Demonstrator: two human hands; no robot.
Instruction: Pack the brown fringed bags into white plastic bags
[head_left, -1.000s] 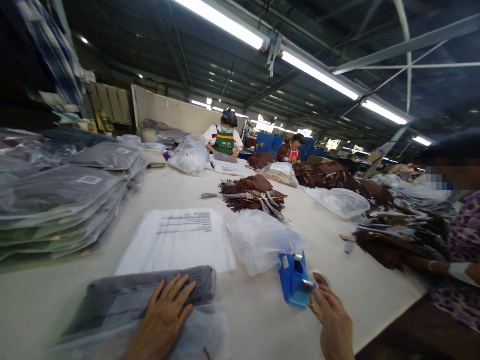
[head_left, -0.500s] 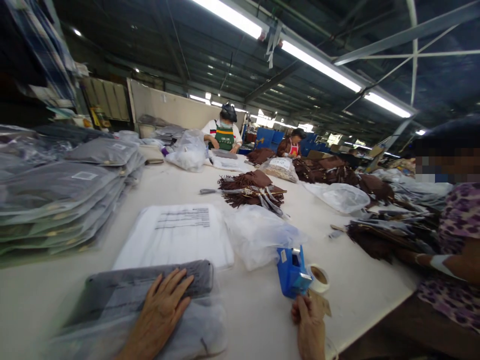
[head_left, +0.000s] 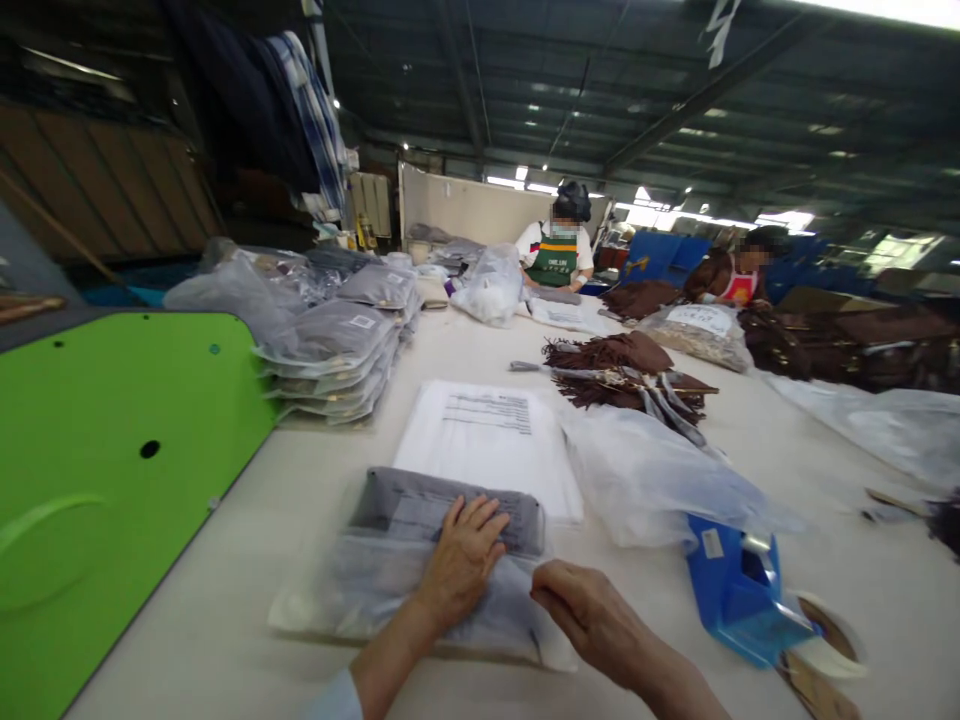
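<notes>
My left hand (head_left: 461, 555) lies flat with fingers spread on a folded grey garment in a clear plastic bag (head_left: 390, 580) at the near edge of the white table (head_left: 247, 560). Beside it, my right hand (head_left: 589, 615) has its fingers curled together at the bag's right edge; what they pinch, if anything, is too small to name. A blue tape dispenser (head_left: 739, 590) with a roll of tape stands to the right of my right hand, apart from it.
A stack of white printed bags (head_left: 491, 440) lies behind the garment. Piles of bagged grey garments (head_left: 330, 345) stand at the left, brown tasselled items (head_left: 626, 370) mid-table. A green panel (head_left: 97, 470) flanks the left. Two people work at the far end.
The view has swung to the left. My right hand left the tape dispenser and came over to the right edge of the bagged garment. My left hand stays flat on it.
</notes>
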